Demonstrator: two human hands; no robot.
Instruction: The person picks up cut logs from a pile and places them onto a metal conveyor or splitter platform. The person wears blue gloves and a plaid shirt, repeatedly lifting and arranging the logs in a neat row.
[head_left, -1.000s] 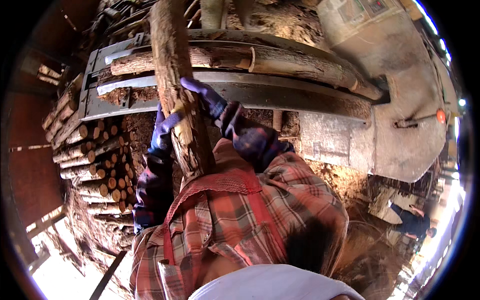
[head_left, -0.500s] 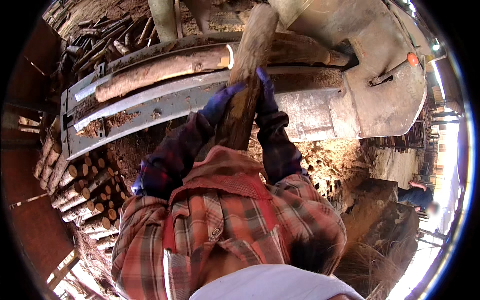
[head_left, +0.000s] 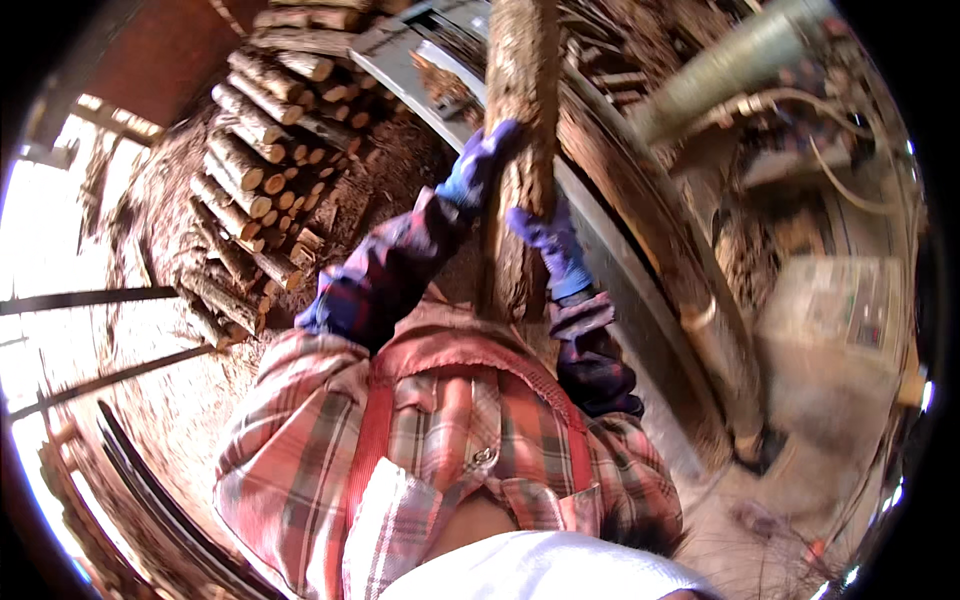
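A long, rough-barked log stretches away from my chest, with its far end beyond the top of the picture. My left hand, in a purple glove, grips its left side. Nearer to me, my right hand in a matching glove holds the right side, its thumb against the bark. Beneath and to the right runs a grey metal trough. Other logs lie end to end in it, among them a brown one. The held log hides part of the trough.
Cut logs are stacked at the left, beside bark-strewn ground. A thick pale pipe slants across the upper right. The pale metal machine housing stands right of the trough. Dark rails curve at the lower left.
My view and body have turned left, so the trough now slants down to the right and the log stack sits farther up. Both hands keep their hold on the log.
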